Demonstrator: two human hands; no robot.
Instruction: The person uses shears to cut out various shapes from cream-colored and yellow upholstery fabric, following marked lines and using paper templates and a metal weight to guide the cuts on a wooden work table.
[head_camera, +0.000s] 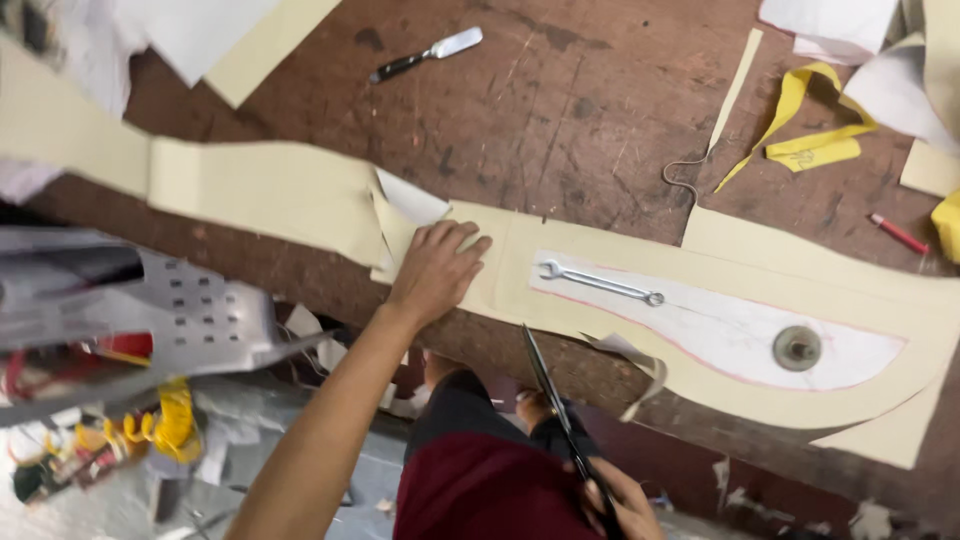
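Scratched brown workbench (600, 110); cream fabric (260, 185) under left hand (435, 270); littered floor (120, 500).

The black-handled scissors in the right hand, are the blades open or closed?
Closed: the black-handled scissors show as one thin dark line, no gap between blades, tip at the cream sheet's edge, handles in the right hand.

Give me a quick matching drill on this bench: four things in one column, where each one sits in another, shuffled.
Things:
1. wrench
2. scissors
3. left hand
4. red pencil

Places:
A. flat on the cream sheet, pressing it down
B. on bare wood at the far right of the table
C. on the white pattern piece, left of the round weight
D. held in the right hand at the table's near edge

Pairs: 1-C, 2-D, 3-A, 4-B
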